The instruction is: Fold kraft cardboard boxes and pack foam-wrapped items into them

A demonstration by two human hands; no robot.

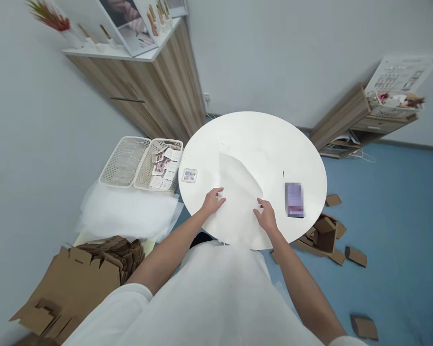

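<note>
A thin white sheet point(238, 192), perhaps of packing foam, lies on the round white table point(248, 125) directly in front of me, its far right corner curving. My left hand point(212, 201) is at the sheet's left edge, thumb and fingers apart. At the right edge is my right hand point(266, 217), also with a gap between thumb and fingers. Both hands seem to touch the sheet lightly without pinching it. Left of them rests a small clear case point(189, 175) with several little items inside. A purple box point(294, 199), blurred out, sits to the right.
Two white baskets point(124, 163) stand at the left, one holding printed packets point(164, 168). Below them are a stack of translucent sheets point(130, 211) and flattened cardboard point(82, 278). Small brown boxes point(356, 256) lie on the blue floor. Wooden cabinets point(176, 77) stand behind.
</note>
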